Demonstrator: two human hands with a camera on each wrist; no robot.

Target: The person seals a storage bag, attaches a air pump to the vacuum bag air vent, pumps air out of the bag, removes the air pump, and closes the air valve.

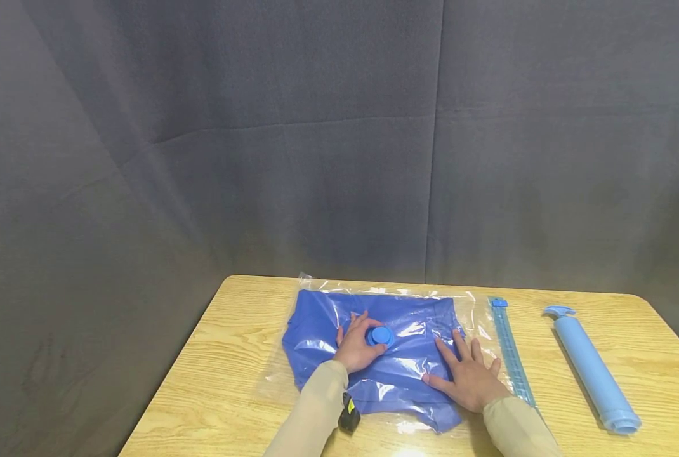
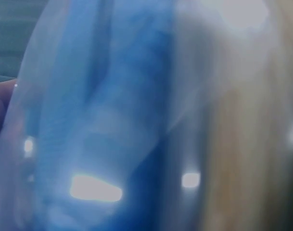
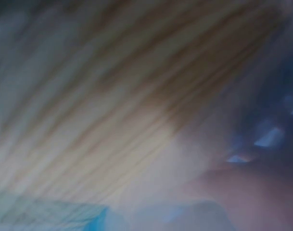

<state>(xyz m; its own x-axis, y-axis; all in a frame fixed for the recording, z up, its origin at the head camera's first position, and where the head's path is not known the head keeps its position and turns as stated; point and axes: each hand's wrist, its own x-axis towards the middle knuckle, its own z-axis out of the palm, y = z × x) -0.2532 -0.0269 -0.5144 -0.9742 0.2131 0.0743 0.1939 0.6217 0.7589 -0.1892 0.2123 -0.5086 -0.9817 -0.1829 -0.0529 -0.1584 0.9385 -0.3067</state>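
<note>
Well — blue cap (image 1: 382, 335) sits inside left grip (image 1: 358, 347).

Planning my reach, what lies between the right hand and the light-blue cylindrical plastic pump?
The head view shows the teal zip strip of the clear plastic bag, then bare wooden tabletop.

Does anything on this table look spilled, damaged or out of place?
Nothing stands out. The clear plastic bag holding blue fabric is wrinkled, and the light blue cylindrical plastic pump lies slantwise on the wooden table, but neither looks odd; I see no spill or obvious damage.
</note>
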